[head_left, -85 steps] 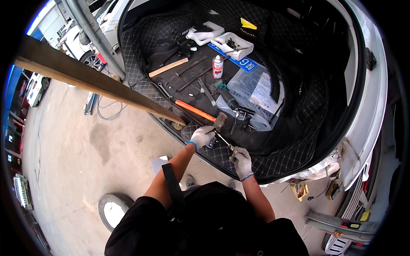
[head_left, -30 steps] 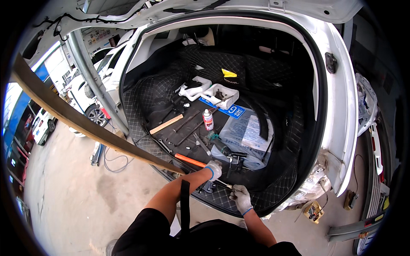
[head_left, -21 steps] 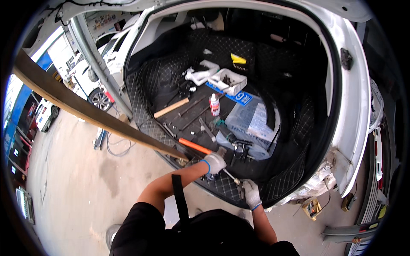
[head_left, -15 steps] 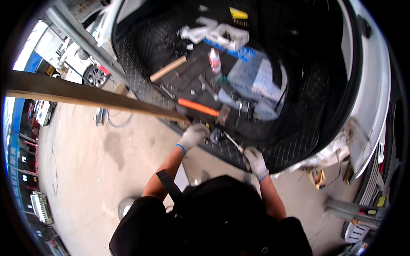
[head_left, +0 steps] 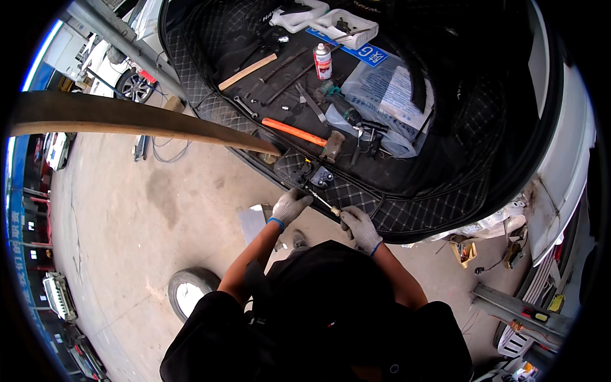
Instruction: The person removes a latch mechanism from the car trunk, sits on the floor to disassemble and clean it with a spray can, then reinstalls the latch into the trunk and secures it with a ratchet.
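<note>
1. Right hand curls around one end of the slim metal-shafted tool.
2. Left hand, half-curled by its ten-o'clock tip; grip unclear.
3. Slack grip could drop it floorward.

Your left hand and right hand were gloved in off-white, edged blue at the wrist. The slim tool was silver along its shaft, pale tan toward one end. You had a hammer with an orange handle and a dull brown-grey head. The trunk lining was black, quilted in pale diamond stitching. The spray can was white and red; the plate, blue with white characters; the wooden strip, light tan. Your clothing was black.
</note>
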A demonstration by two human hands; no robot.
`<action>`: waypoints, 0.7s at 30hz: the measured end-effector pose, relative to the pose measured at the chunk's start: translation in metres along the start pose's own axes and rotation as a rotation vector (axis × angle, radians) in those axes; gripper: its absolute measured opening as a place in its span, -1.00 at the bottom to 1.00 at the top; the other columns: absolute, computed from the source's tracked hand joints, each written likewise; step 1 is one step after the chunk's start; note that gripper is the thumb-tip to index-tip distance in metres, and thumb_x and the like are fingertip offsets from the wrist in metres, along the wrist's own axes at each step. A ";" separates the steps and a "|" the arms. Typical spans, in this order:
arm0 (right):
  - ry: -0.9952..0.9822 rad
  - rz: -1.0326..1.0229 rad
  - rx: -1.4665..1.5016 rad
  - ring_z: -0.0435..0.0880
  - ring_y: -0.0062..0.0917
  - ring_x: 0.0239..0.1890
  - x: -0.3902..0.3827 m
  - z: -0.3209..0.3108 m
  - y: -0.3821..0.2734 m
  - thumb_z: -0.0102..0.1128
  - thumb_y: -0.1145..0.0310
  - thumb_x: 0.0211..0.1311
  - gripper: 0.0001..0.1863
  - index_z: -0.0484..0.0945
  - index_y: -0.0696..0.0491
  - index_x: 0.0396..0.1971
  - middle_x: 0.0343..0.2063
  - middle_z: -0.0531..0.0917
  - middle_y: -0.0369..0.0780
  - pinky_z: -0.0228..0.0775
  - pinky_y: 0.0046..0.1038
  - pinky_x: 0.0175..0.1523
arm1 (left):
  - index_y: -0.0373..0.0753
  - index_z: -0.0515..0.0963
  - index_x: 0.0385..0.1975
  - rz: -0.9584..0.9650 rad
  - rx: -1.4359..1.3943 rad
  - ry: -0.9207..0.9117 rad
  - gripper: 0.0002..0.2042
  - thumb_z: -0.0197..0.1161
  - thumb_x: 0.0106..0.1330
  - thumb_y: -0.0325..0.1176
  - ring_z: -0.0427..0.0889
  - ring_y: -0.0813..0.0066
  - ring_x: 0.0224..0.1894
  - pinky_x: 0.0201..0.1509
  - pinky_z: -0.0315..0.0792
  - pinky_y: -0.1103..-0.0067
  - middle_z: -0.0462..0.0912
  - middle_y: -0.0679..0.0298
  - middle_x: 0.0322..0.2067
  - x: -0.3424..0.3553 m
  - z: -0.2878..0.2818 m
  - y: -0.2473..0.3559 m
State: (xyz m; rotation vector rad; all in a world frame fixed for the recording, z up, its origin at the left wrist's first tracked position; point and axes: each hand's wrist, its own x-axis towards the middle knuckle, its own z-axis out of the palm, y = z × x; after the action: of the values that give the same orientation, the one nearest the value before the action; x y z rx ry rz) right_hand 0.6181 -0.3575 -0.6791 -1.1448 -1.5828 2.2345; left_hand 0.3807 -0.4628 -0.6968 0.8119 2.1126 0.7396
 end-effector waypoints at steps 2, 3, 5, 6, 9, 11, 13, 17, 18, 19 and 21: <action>0.003 -0.002 -0.006 0.36 -0.77 -0.68 0.003 0.002 0.001 0.08 0.25 0.40 -0.72 0.55 0.16 -0.13 -0.59 0.51 -0.35 0.19 -0.64 -0.62 | -0.28 0.59 -0.09 -0.123 -0.233 -0.082 -0.62 0.27 0.25 -0.11 0.61 0.32 -0.45 -0.42 0.47 0.43 0.60 0.21 -0.47 0.004 0.008 -0.001; 0.002 -0.009 -0.008 0.36 -0.77 -0.68 0.005 0.002 0.002 0.08 0.24 0.40 -0.72 0.55 0.16 -0.13 -0.59 0.51 -0.35 0.19 -0.64 -0.61 | -0.26 0.58 -0.15 -0.143 -0.376 -0.130 -0.68 0.25 0.27 -0.14 0.52 0.42 -0.52 -0.49 0.40 0.49 0.53 0.27 -0.52 0.005 0.010 -0.001; 0.000 -0.026 -0.018 0.36 -0.77 -0.68 0.008 0.002 0.004 0.08 0.24 0.40 -0.72 0.56 0.15 -0.13 -0.59 0.52 -0.35 0.19 -0.63 -0.61 | -0.22 0.56 -0.28 -0.206 -0.659 -0.219 -0.79 0.22 0.33 -0.20 0.34 0.62 -0.68 -0.65 0.25 0.60 0.39 0.40 -0.62 0.006 0.014 -0.001; -0.004 -0.025 -0.032 0.37 -0.77 -0.67 0.010 0.001 0.005 0.09 0.25 0.39 -0.72 0.55 0.15 -0.12 -0.58 0.52 -0.35 0.21 -0.63 -0.60 | -0.20 0.54 -0.32 -0.219 -0.737 -0.247 -0.82 0.20 0.34 -0.22 0.34 0.61 -0.69 -0.65 0.25 0.59 0.39 0.40 -0.63 0.008 0.015 -0.003; -0.006 -0.032 -0.090 0.42 -0.76 -0.60 0.014 -0.002 0.009 0.10 0.30 0.38 -0.73 0.55 0.15 -0.07 -0.51 0.54 -0.34 0.27 -0.65 -0.55 | -0.15 0.45 -0.37 -0.257 -0.898 -0.300 -0.86 0.16 0.38 -0.27 0.28 0.59 -0.69 -0.63 0.20 0.59 0.33 0.42 -0.65 0.007 0.017 -0.004; 0.012 -0.097 -0.151 0.45 -0.76 -0.56 0.014 -0.003 0.012 0.12 0.32 0.36 -0.72 0.55 0.15 -0.04 -0.46 0.56 -0.34 0.31 -0.65 -0.51 | -0.13 0.41 -0.37 -0.264 -0.966 -0.314 -0.88 0.14 0.39 -0.29 0.26 0.58 -0.67 -0.60 0.17 0.58 0.30 0.43 -0.66 0.006 0.018 -0.003; 0.050 -0.195 -0.217 0.48 -0.74 -0.52 0.012 -0.002 0.015 0.14 0.32 0.35 -0.70 0.55 0.16 -0.02 -0.42 0.58 -0.32 0.34 -0.65 -0.48 | -0.13 0.40 -0.38 -0.251 -1.008 -0.317 -0.88 0.13 0.39 -0.30 0.27 0.57 -0.65 -0.58 0.18 0.58 0.30 0.42 -0.65 0.006 0.020 -0.005; 0.158 -0.487 -0.375 0.51 -0.69 -0.53 0.022 -0.003 0.034 0.16 0.31 0.33 -0.67 0.54 0.16 0.00 -0.41 0.59 -0.30 0.35 -0.64 -0.47 | -0.12 0.39 -0.39 -0.218 -1.041 -0.329 -0.88 0.13 0.38 -0.31 0.27 0.55 -0.63 -0.56 0.19 0.57 0.31 0.40 -0.63 0.007 0.022 -0.007; 0.135 -0.455 -0.291 0.50 -0.68 -0.55 0.021 -0.003 0.032 0.16 0.30 0.33 -0.67 0.55 0.16 0.00 -0.43 0.58 -0.29 0.34 -0.63 -0.49 | -0.11 0.39 -0.39 -0.212 -1.044 -0.327 -0.88 0.13 0.38 -0.31 0.27 0.55 -0.63 -0.56 0.19 0.57 0.31 0.40 -0.63 0.007 0.023 -0.008; 0.115 -0.423 -0.206 0.50 -0.67 -0.58 0.021 -0.002 0.029 0.17 0.28 0.33 -0.66 0.55 0.16 0.00 -0.44 0.58 -0.29 0.34 -0.62 -0.51 | -0.12 0.39 -0.40 -0.219 -1.054 -0.319 -0.88 0.12 0.38 -0.30 0.27 0.54 -0.64 -0.58 0.19 0.57 0.31 0.40 -0.63 0.008 0.023 -0.009; -0.001 -0.117 0.170 0.48 -0.66 -0.62 0.018 -0.002 0.026 0.16 0.24 0.34 -0.65 0.55 0.17 -0.02 -0.51 0.55 -0.29 0.32 -0.61 -0.55 | -0.13 0.40 -0.43 -0.244 -1.081 -0.297 -0.86 0.11 0.37 -0.29 0.28 0.53 -0.67 -0.61 0.18 0.55 0.33 0.39 -0.64 0.010 0.025 -0.010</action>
State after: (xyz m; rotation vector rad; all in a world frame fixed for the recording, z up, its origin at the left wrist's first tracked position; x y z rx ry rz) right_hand 0.6143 -0.3569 -0.7102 -0.9799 -1.3901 2.2430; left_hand 0.3923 -0.4553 -0.7221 0.0503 1.2147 1.3233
